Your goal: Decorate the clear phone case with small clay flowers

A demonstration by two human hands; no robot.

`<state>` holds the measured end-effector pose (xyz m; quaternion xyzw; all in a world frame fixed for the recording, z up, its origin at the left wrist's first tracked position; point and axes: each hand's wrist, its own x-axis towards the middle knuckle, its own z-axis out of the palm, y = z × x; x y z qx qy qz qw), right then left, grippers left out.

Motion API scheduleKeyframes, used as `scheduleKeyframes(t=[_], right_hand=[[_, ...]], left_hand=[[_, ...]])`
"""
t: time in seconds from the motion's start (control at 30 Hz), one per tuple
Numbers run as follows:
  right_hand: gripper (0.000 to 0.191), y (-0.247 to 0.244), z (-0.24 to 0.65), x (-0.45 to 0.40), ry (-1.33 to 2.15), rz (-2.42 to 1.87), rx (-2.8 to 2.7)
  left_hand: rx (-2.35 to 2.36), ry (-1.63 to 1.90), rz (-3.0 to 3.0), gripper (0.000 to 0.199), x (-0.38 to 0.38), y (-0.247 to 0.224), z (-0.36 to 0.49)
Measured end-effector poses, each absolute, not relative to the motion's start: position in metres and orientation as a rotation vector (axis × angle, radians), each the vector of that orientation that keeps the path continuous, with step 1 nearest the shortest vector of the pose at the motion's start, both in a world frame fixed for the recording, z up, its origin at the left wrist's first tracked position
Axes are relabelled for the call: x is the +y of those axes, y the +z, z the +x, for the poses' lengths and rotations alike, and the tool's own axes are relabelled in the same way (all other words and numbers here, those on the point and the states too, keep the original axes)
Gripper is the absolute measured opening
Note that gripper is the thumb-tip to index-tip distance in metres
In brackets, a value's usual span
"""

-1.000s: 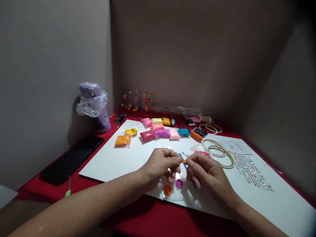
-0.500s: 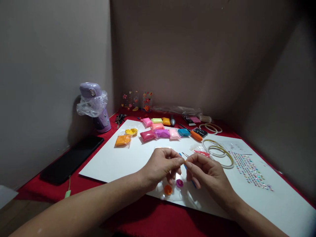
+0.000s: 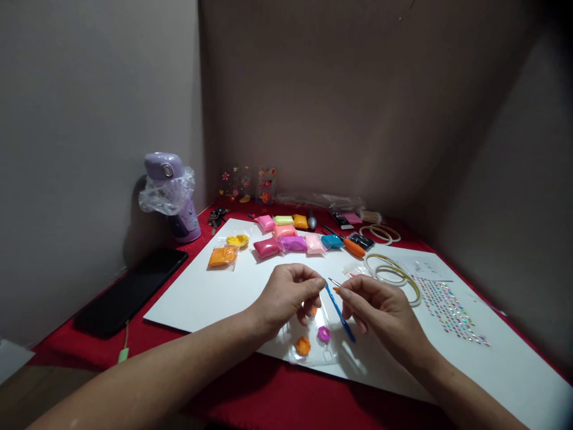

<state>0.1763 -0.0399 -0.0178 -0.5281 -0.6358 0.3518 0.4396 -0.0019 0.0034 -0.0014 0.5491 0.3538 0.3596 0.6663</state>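
- Pinching a small orange piece (image 3: 336,289): right hand (image 3: 380,304), thumb and forefinger. Grip clamped on the piece, in front of the body, over the white board (image 3: 183,298).
- Left hand (image 3: 286,295): just beside, apart from the right. Grip together at thumb and forefinger tips; cannot tell whether anything lies between them.
- Blue tool (image 3: 340,313): slanted between the hands, upper end close to the left fingertips.
- Metal-tipped tool (image 3: 332,280): tip visible beyond the right fingertips, remainder hidden.
- Clear tray (image 3: 293,358): near board edge, below left hand. Bears orange flower (image 3: 303,346) and magenta flower (image 3: 324,334); another orange item (image 3: 314,310) partly covered by left fingers.
- Far part of board: coloured packets, including crimson packet (image 3: 267,248), purple packet (image 3: 293,243) and teal packet (image 3: 332,241). Orange-handled tool (image 3: 354,247) beside the black packet (image 3: 360,241).
- Left part of board: orange packet (image 3: 222,257), yellow packet (image 3: 237,240) just behind it.
- Right part: overlapping hoops (image 3: 418,292); rows of shiny gems (image 3: 447,310) beside them.
- Red-covered surface (image 3: 264,388) carries the board, black phone (image 3: 134,289), keys (image 3: 217,216) and upright purple bottle (image 3: 163,167), crumpled clear plastic around its neck.
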Motion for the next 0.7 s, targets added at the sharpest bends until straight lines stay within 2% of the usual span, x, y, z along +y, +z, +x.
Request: scheduleKeyframes(t=[0.2,0.33,0.53,0.7], right_hand=[[0.026,-0.010,0.192,-0.030,0.488,-1.642,-1.929],[0.018,-0.006,0.193,-0.032,0.469,-1.727,-2.039],[0.020,-0.002,0.191,-0.034,0.318,-1.794,-2.091],[0.021,0.000,0.188,-0.035,0.321,-1.771,-2.109]], left_hand=[[0.868,0.868,1.240,0.027,0.016,-0.002,-0.005],[0.903,0.882,1.226,0.028,0.022,-0.003,-0.008],[0.888,0.896,1.214,0.031,0.025,-0.003,-0.009],[0.917,0.882,1.192,0.033,0.026,0.001,-0.010]])
